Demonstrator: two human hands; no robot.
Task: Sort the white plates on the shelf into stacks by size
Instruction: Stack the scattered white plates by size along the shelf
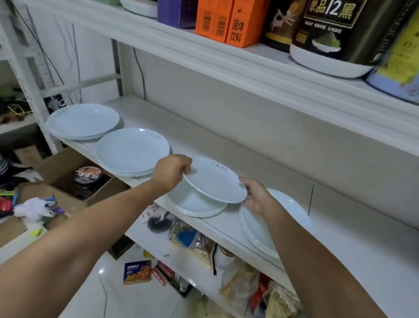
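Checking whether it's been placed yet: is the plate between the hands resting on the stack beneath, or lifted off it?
Lifted. The left hand and right hand pinch the plate by its rim, holding it above the stack.

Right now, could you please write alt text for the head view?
The left hand and right hand hold a round white plate tilted over a stack of white plates on a white shelf; three more stacks sit alongside.
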